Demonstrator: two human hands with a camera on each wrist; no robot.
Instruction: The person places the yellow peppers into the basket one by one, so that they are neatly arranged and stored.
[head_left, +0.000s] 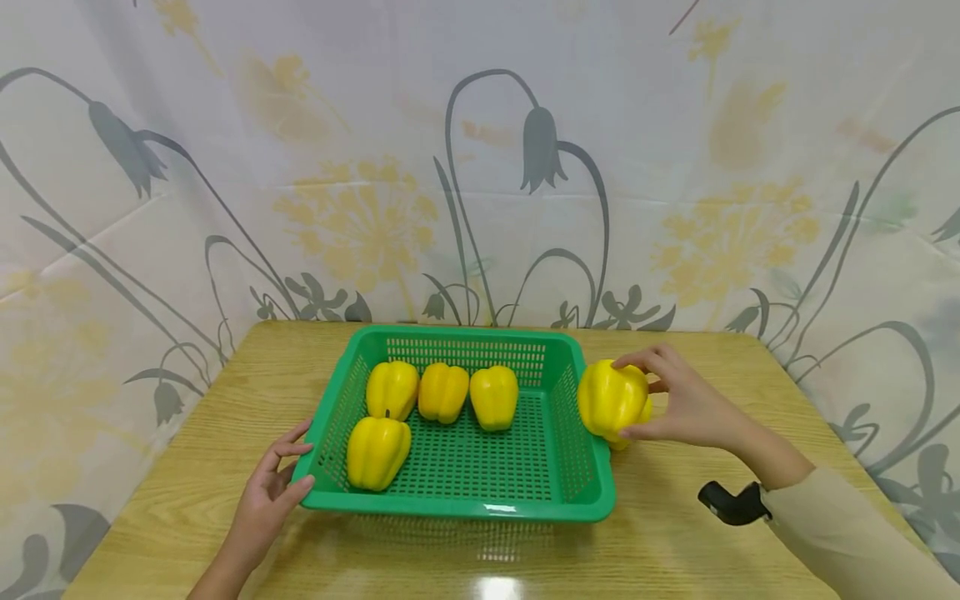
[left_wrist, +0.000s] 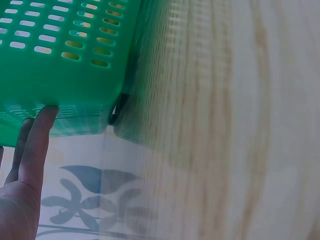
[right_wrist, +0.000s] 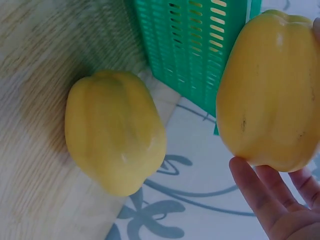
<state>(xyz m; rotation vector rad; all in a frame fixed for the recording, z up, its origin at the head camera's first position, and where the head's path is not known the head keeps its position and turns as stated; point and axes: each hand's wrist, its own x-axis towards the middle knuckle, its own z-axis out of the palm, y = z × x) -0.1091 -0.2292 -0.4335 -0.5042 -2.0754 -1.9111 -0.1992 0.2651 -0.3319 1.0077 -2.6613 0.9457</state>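
Observation:
In the head view a green plastic basket (head_left: 480,507) stands on the table with several yellow bell peppers (head_left: 377,452) inside, toward its left and back. My left hand (head_left: 266,487) touches the basket's left rim near the front corner; the left wrist view shows its fingers (left_wrist: 36,145) extended against the outer wall. My right hand (head_left: 678,404) grips a yellow bell pepper (head_left: 609,398) by its sides, beside the basket's right rim. Below and behind that pepper, another yellow bell pepper (right_wrist: 115,132) rests on the table, mostly hidden in the head view.
The wooden table (head_left: 697,550) extends around the basket. Behind it hangs a pale curtain-like backdrop (head_left: 480,167) with grey and yellow flower prints. A black strap or mount (head_left: 735,504) sits at my right wrist, by a light sleeve (head_left: 847,529).

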